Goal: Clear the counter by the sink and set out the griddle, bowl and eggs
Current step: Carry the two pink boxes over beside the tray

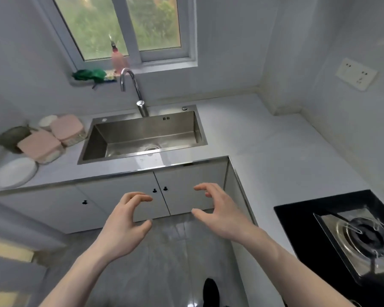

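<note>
Left hand (125,220) and right hand (217,209), fingers loosely curled, both empty, before the cabinet doors (186,191). Beyond them: sink (142,138) in the grey table (264,147); far left of the left hand, pink containers (53,138) and white plate (11,173); stove (353,240) right of the right hand

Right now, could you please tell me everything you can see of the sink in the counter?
The sink is one rectangular basin of brushed steel, set into the pale counter below the window. Its walls are steep, its floor is flat and looks empty and wet, with a round drain near the front. Two small overflow slots sit in the back wall. A curved chrome faucet rises from the back rim. Pink-lidded containers stand on the counter just left of it. No hand touches it.
</note>
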Tool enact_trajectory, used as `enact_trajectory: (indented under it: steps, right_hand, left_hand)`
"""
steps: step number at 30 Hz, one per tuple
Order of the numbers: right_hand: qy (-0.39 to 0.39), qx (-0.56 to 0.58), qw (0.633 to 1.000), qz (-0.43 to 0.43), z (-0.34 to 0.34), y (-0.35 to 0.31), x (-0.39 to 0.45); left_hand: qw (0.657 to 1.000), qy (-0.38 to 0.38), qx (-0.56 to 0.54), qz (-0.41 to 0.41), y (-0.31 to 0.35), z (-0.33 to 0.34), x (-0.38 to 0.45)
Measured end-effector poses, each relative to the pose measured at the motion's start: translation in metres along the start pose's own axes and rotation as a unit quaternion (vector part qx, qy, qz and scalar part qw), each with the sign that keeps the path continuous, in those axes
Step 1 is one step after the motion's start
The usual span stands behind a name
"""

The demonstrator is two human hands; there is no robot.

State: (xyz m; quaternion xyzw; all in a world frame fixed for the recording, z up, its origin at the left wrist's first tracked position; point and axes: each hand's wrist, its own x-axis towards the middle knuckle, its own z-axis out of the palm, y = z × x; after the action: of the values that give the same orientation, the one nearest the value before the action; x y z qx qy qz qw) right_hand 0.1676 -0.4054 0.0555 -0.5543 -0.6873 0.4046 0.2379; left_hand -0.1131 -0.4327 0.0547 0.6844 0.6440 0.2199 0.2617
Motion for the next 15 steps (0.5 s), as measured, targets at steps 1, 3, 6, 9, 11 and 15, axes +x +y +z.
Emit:
enact_trajectory:
  steps: [1,3,6,9,11,15]
  right_hand:
    - [-0.008,0.003,1.0,-0.006,-0.001,-0.002,0.017]
    - [-0.022,0.007,1.0,-0.017,-0.001,-0.008,0.053]
    - [-0.063,0.006,0.997,-0.033,0.01,-0.026,0.105]
    - [-0.106,0.0,0.993,-0.058,0.026,-0.049,0.147]
    - [-0.125,-0.005,0.99,-0.07,0.037,-0.06,0.171]
    - [-0.156,-0.018,0.984,-0.086,0.068,-0.081,0.217]
  left_hand:
    - [1.0,0.008,0.0,-0.009,-0.003,-0.006,0.01]
    - [0.999,0.031,-0.003,-0.022,-0.012,-0.014,0.027]
    - [0.997,0.061,-0.006,-0.054,-0.031,-0.03,0.041]
    - [0.993,0.083,-0.015,-0.083,-0.058,-0.045,0.047]
    - [0.99,0.092,-0.016,-0.102,-0.077,-0.056,0.053]
    - [0.985,0.104,-0.023,-0.136,-0.124,-0.081,0.072]
